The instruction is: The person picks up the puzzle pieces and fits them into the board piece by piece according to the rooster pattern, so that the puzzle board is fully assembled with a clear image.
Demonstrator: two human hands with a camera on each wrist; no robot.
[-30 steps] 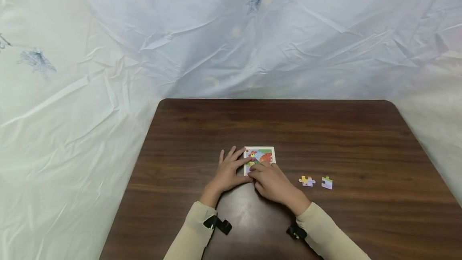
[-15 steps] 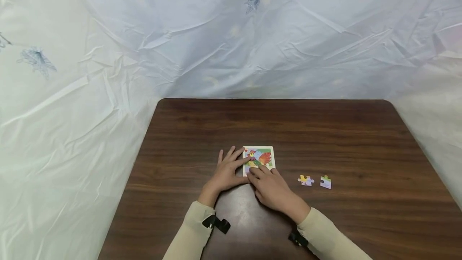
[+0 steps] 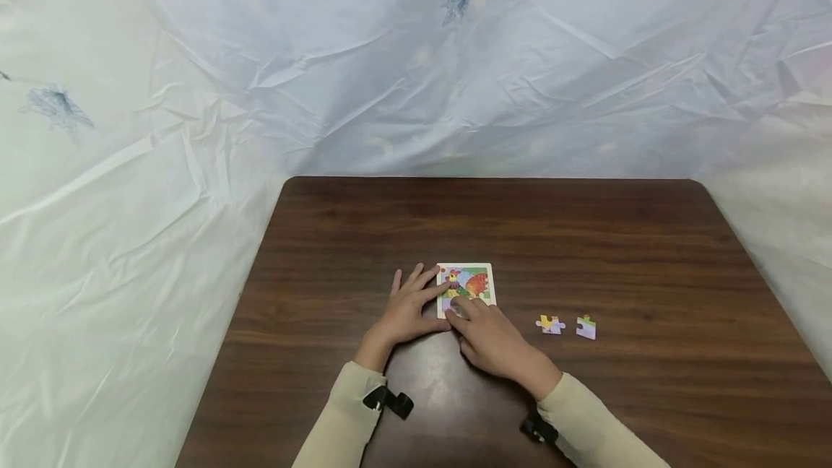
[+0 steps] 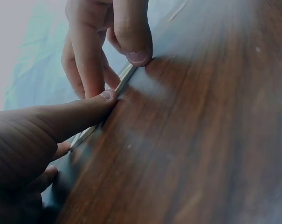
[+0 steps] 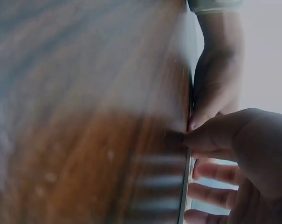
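A small jigsaw puzzle (image 3: 477, 282) with a white border and a colourful hen picture lies flat on the table. My left hand (image 3: 404, 314) rests at its left side, fingers spread, the index fingertip over the picture. In the left wrist view the thumb (image 4: 80, 115) presses the near edge of the puzzle board (image 4: 83, 137). My right hand (image 3: 495, 340) touches the lower part of the picture with its fingertips and covers it partly. Its thumb (image 5: 208, 136) sits at the near edge in the right wrist view. Whether a piece lies under these fingers is hidden.
Two loose jigsaw pieces, a yellow and lilac one (image 3: 551, 325) and a green and lilac one (image 3: 586, 328), lie right of my right hand. The dark wooden table (image 3: 364, 215) has a white printed sheet (image 3: 416, 92) hanging behind it and at the sides.
My right hand has drawn slightly toward the near edge of the puzzle, uncovering more of the hen picture. The left hand stays in place against the board.
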